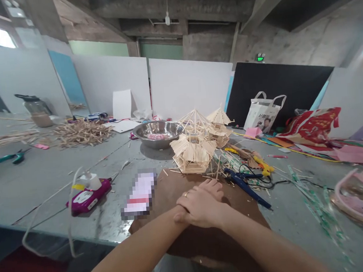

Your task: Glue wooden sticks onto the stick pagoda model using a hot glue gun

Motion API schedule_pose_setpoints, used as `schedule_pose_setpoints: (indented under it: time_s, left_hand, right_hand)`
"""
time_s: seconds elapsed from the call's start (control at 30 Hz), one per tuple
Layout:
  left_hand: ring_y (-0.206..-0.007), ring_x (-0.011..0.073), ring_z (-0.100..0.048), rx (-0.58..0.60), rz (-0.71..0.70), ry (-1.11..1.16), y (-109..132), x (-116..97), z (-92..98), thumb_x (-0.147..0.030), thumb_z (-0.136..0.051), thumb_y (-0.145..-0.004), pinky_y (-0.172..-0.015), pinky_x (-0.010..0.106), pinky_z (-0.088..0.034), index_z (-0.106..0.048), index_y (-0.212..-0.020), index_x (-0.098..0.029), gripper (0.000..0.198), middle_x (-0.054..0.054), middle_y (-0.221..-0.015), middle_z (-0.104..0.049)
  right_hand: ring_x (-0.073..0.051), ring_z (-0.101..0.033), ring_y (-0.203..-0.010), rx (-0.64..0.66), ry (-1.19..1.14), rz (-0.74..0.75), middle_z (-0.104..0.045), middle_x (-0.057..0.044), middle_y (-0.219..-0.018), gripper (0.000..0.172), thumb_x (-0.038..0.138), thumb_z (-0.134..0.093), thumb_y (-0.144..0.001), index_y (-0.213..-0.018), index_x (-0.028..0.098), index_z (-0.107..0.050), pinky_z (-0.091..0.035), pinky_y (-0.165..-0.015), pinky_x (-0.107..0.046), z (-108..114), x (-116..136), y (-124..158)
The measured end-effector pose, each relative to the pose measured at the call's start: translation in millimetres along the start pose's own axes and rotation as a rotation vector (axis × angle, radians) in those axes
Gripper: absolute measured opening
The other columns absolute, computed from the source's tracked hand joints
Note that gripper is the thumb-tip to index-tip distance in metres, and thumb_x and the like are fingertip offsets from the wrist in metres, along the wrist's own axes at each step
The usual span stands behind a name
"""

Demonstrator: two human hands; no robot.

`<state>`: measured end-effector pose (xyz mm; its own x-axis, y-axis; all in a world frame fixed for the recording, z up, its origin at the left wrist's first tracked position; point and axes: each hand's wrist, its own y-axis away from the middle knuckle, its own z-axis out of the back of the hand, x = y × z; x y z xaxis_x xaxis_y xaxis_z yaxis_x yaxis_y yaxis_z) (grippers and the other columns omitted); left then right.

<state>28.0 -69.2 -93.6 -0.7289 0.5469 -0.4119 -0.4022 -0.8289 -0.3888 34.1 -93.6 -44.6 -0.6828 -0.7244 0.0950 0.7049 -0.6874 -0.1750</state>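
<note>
Grip empty, hands [201, 205] stacked, stick model [193, 151] upright

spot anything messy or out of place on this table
Yes. Loose sticks lie in a sprawling heap at the table's far left, and splinters litter the brown board around the stick model. A white cable droops over the front edge. Both hands, right hand over left hand, hold nothing.

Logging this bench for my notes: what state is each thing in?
Left hand: flat on brown board, covered.
Right hand: empty, lying on top of it.
Pale wooden-stick pavilion model: upright.
Round steel bowl: upright, pink bits inside.
Blue-handled tool: lying flat.
</note>
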Motion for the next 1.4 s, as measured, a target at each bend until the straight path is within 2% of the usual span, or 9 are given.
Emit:
schedule_pose_setpoints:
  time_s: [0.1, 0.17, 0.27, 0.37, 0.5, 0.67, 0.87, 1.13, 1.4]
  left_hand:
    - [-0.085, 0.0223, -0.05, -0.12, 0.023, -0.038, -0.1, 12.4, 1.3, -0.024, -0.048, -0.073, -0.083, 0.045, -0.033, -0.055, -0.063, -0.025, 0.012, 0.001, -0.069, -0.057]
    - [-0.086, 0.0194, -0.051, 0.012, -0.183, -0.012, -1.7, 34.5, 13.8, -0.02, -0.053, -0.068, -0.082, 0.037, -0.037, -0.057, -0.07, -0.024, 0.006, 0.001, -0.077, -0.059]
    - [-0.084, 0.0183, -0.053, 0.045, -0.208, -0.025, -3.6, 67.7, 37.7, -0.017, -0.049, -0.069, -0.077, 0.031, -0.04, -0.059, -0.074, -0.02, 0.011, 0.005, -0.081, -0.061]
    - [-0.081, 0.0185, -0.053, -0.095, 0.041, -0.082, -7.6, 86.1, 52.3, -0.021, -0.04, -0.077, -0.07, 0.03, -0.041, -0.057, -0.073, -0.019, 0.018, 0.005, -0.078, -0.061]
    - [-0.09, 0.02, -0.052, -0.283, 0.325, -0.002, -21.1, 102.9, 54.7, -0.02, -0.042, -0.075, -0.08, 0.031, -0.039, -0.056, -0.088, -0.015, 0.02, 0.009, -0.092, -0.06]
    - [-0.098, 0.0229, -0.05, -0.237, 0.477, 0.064, -41.2, 125.2, 48.2, -0.018, -0.045, -0.07, -0.086, 0.032, -0.035, -0.056, -0.097, -0.012, 0.03, 0.012, -0.103, -0.058]
    - [-0.084, 0.0203, -0.056, -0.163, 0.439, 0.119, -53.3, 131.0, 42.1, -0.015, -0.044, -0.067, -0.074, 0.027, -0.039, -0.06, -0.085, -0.013, 0.025, 0.009, -0.087, -0.063]
    - [-0.065, 0.0151, -0.054, -0.112, 0.401, 0.234, -53.4, 129.9, 39.7, -0.017, -0.04, -0.068, -0.06, 0.023, -0.038, -0.061, -0.071, -0.014, 0.022, 0.002, -0.064, -0.06]
    - [-0.064, 0.0157, -0.053, -0.105, 0.388, 0.282, -50.8, 109.6, 50.0, -0.017, -0.041, -0.066, -0.059, 0.024, -0.036, -0.063, -0.068, -0.014, 0.023, 0.003, -0.062, -0.06]
  right_hand:
    - [-0.022, -0.054, -0.088, -0.141, -0.038, -0.04, -0.063, -0.009, -0.089, 0.039, 0.046, -0.035, -0.081, -0.089, 0.018, -0.06, -0.028, -0.088, -0.044, -8.3, -20.2, 10.9]
    - [-0.021, -0.049, -0.098, -0.293, -0.165, -0.11, -0.06, -0.008, -0.101, 0.03, 0.038, -0.039, -0.081, -0.094, 0.018, -0.058, -0.027, -0.092, -0.042, -13.8, -38.8, 16.9]
    - [-0.02, -0.053, -0.093, -0.514, -0.463, -0.359, -0.059, -0.011, -0.1, 0.033, 0.04, -0.04, -0.08, -0.096, 0.016, -0.056, -0.038, -0.083, -0.035, -24.2, -70.9, 22.8]
    - [-0.019, -0.057, -0.083, -0.59, -0.718, -0.586, -0.063, -0.009, -0.089, 0.031, 0.041, -0.043, -0.076, -0.087, 0.016, -0.058, -0.043, -0.077, -0.034, -37.0, -97.4, 23.8]
    - [-0.018, -0.059, -0.076, -0.578, -0.794, -0.666, -0.064, -0.006, -0.082, 0.03, 0.039, -0.049, -0.071, -0.085, 0.015, -0.058, -0.046, -0.07, -0.033, -54.3, -117.4, 17.6]
    - [-0.019, -0.059, -0.08, -0.592, -0.835, -0.763, -0.062, -0.01, -0.093, 0.031, 0.033, -0.05, -0.067, -0.091, 0.014, -0.057, -0.047, -0.067, -0.032, -67.0, -131.5, 3.0]
    - [-0.022, -0.057, -0.089, -0.633, -0.921, -0.82, -0.057, -0.012, -0.107, 0.042, 0.027, -0.053, -0.063, -0.102, 0.014, -0.055, -0.047, -0.069, -0.033, -69.7, -137.1, -14.3]
    - [-0.019, -0.06, -0.08, -0.672, -1.183, -0.869, -0.062, -0.006, -0.092, 0.037, 0.024, -0.053, -0.058, -0.094, 0.016, -0.056, -0.048, -0.066, -0.029, -62.8, -136.1, -23.0]
    - [-0.016, -0.06, -0.071, -0.708, -1.406, -0.892, -0.059, -0.001, -0.074, 0.027, 0.024, -0.057, -0.05, -0.077, 0.018, -0.053, -0.048, -0.065, -0.026, -42.2, -129.4, -7.9]
